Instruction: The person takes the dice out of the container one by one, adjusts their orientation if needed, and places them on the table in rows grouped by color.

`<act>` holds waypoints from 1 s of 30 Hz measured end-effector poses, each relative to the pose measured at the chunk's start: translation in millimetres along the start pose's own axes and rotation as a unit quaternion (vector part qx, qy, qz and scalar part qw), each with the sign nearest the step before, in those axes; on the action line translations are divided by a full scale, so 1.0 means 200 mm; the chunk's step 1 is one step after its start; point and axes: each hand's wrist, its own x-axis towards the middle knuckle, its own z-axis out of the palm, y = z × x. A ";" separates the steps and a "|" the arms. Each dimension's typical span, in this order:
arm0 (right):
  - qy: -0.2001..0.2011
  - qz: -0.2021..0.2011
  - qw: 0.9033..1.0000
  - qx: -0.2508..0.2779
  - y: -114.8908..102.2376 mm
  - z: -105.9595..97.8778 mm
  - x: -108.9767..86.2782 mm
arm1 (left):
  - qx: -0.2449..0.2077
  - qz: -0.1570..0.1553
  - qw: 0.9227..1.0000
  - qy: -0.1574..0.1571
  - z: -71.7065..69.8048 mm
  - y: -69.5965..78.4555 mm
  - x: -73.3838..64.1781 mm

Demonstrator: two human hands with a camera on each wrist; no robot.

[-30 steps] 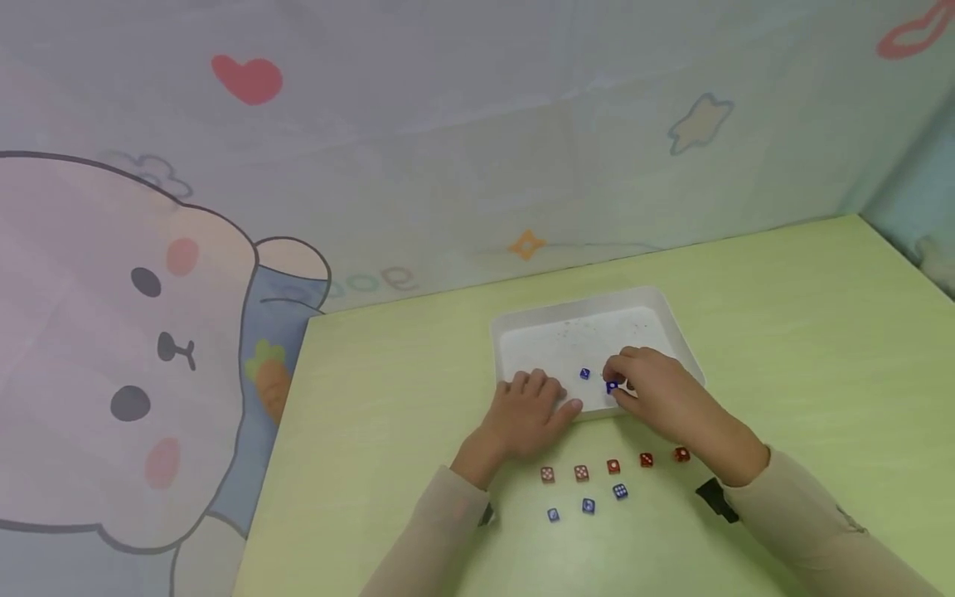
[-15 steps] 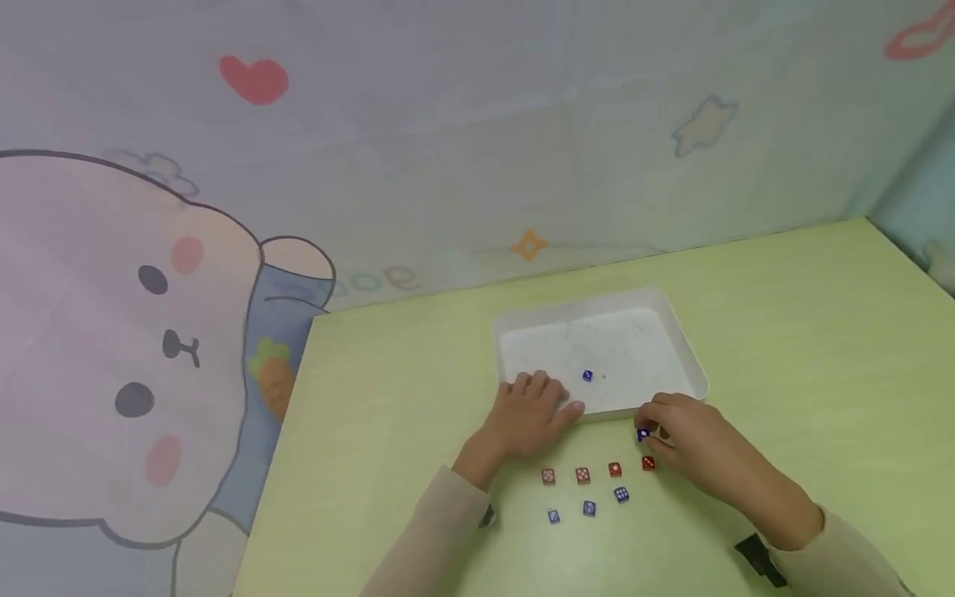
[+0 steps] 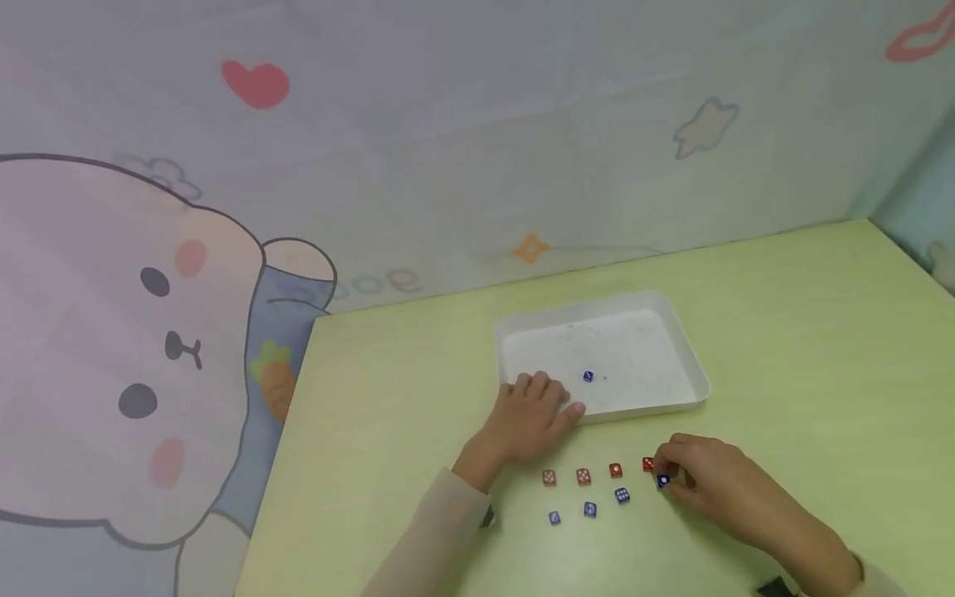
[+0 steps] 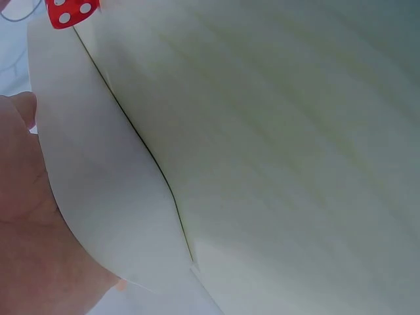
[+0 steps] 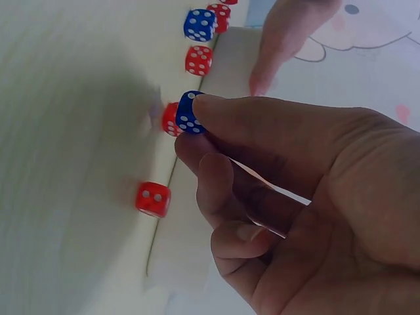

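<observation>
My right hand point(image 3: 719, 485) pinches a blue die point(image 3: 662, 481) between thumb and index finger, just in front of the rightmost visible red die point(image 3: 647, 464). In the right wrist view the same blue die point(image 5: 190, 113) is held up, partly covering a red die point(image 5: 170, 119) behind it. My left hand point(image 3: 525, 420) rests over the near left rim of a shallow white tray point(image 3: 597, 312), thumb stretched along that rim; its fingertips are hard to make out. Inside the tray lies one blue die point(image 3: 588, 376).
Several red dice form a row in front of the tray, among them one showing a single white dot point(image 3: 615, 470). Nearer me is a shorter row of blue dice, including a six point(image 3: 622, 496). The green tabletop point(image 3: 403, 398) meets a printed cloth point(image 3: 462, 166) behind.
My right hand has carried the blue die out of the tray, right and toward me, to the rows of dice. The left hand stays on the tray rim.
</observation>
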 end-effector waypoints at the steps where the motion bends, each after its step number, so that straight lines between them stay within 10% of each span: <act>1: 0.001 -0.002 1.000 -0.001 0.00 0.01 0.00 | 0.000 -0.001 1.000 -0.001 0.00 0.00 0.00; 30: 0.031 -0.009 0.999 -0.003 -0.05 -0.11 0.11 | -0.015 -0.005 1.000 -0.001 -0.01 0.01 -0.01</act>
